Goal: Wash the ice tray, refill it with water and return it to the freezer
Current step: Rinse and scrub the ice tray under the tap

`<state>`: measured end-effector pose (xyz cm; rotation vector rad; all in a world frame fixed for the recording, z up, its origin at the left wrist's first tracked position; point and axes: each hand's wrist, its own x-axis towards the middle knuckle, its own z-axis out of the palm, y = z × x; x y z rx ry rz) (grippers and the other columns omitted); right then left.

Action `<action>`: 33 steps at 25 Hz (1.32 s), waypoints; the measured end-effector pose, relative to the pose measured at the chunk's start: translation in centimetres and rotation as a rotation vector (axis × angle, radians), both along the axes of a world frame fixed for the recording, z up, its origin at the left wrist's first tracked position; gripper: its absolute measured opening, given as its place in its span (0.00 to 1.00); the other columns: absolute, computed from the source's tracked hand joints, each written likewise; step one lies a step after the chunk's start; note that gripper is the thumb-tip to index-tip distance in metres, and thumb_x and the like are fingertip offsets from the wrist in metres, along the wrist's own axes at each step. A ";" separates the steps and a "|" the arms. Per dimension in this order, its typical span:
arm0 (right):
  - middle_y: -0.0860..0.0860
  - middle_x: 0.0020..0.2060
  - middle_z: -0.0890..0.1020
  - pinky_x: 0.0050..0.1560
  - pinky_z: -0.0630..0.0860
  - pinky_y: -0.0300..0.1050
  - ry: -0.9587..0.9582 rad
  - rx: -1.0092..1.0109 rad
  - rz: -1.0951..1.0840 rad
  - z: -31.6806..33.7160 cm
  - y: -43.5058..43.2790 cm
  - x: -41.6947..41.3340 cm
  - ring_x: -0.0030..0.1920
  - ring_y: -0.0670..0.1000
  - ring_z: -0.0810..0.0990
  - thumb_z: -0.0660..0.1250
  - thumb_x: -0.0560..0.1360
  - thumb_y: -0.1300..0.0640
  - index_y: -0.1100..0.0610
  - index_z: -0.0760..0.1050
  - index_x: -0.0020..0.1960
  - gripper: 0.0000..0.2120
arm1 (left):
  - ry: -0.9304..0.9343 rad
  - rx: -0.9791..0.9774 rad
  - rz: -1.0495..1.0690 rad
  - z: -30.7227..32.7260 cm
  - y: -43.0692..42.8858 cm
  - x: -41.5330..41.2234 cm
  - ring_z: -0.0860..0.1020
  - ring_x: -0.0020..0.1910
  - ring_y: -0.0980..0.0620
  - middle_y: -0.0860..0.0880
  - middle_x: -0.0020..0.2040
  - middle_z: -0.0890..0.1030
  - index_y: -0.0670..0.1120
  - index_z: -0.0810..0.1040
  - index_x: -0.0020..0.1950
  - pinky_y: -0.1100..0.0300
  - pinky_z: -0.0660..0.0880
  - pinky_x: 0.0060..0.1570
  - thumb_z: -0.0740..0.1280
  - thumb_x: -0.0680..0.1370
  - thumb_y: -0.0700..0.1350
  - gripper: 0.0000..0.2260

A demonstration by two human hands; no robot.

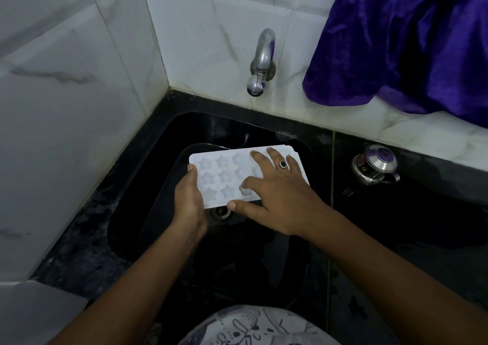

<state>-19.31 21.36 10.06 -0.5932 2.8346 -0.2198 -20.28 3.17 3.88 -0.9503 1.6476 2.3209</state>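
White ice tray (pixel 219 175): left hand (pixel 188 202) grips its end, right hand (pixel 280 194) spread flat atop.

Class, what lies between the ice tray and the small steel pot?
In the head view, only the sink's right rim and bare black counter separate ice tray and steel pot.

Black counter (pixel 422 228), steel pot (pixel 375 165) atop.

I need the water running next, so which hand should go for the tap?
The right hand. It only rests flat on the ice tray, so it can likely lift to the tap. The left hand grips the tray's end, holding it over the sink.
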 end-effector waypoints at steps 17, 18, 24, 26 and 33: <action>0.54 0.84 0.52 0.79 0.41 0.69 -0.059 -0.007 -0.009 -0.2 -0.5 0.8 0.83 0.60 0.43 0.50 0.75 0.23 0.42 0.75 0.70 0.36 | 0.001 0.010 0.023 -0.2 -0.3 0.0 0.89 0.50 0.45 0.47 0.51 0.90 0.48 0.84 0.61 0.50 0.84 0.47 0.56 0.88 0.60 0.22; 0.54 0.84 0.52 0.79 0.41 0.69 -0.077 0.001 -0.016 -0.2 -0.4 0.8 0.83 0.60 0.43 0.50 0.76 0.23 0.42 0.75 0.71 0.35 | -0.004 0.008 0.017 -0.2 -0.1 0.0 0.89 0.50 0.45 0.47 0.52 0.90 0.48 0.84 0.61 0.49 0.84 0.49 0.56 0.88 0.60 0.22; 0.54 0.84 0.52 0.79 0.42 0.69 -0.042 0.010 -0.019 -0.3 -0.2 0.9 0.83 0.60 0.44 0.48 0.75 0.23 0.41 0.74 0.71 0.36 | -0.009 0.031 0.025 -0.2 -0.2 0.0 0.89 0.49 0.45 0.47 0.52 0.90 0.47 0.84 0.62 0.50 0.85 0.45 0.56 0.88 0.60 0.23; 0.53 0.84 0.53 0.80 0.42 0.68 -0.045 0.004 -0.041 -0.1 -0.3 0.7 0.83 0.59 0.44 0.52 0.77 0.25 0.41 0.77 0.67 0.31 | -0.016 0.029 0.023 -0.2 -0.1 0.2 0.89 0.50 0.44 0.46 0.52 0.90 0.47 0.84 0.62 0.46 0.84 0.52 0.56 0.88 0.60 0.23; 0.56 0.83 0.57 0.79 0.45 0.70 0.067 -0.006 0.037 -1.0 -2.1 1.2 0.83 0.62 0.48 0.50 0.77 0.26 0.42 0.76 0.69 0.32 | 0.004 0.093 0.002 -0.1 0.2 0.3 0.89 0.50 0.43 0.45 0.53 0.89 0.47 0.84 0.62 0.47 0.85 0.48 0.55 0.88 0.60 0.22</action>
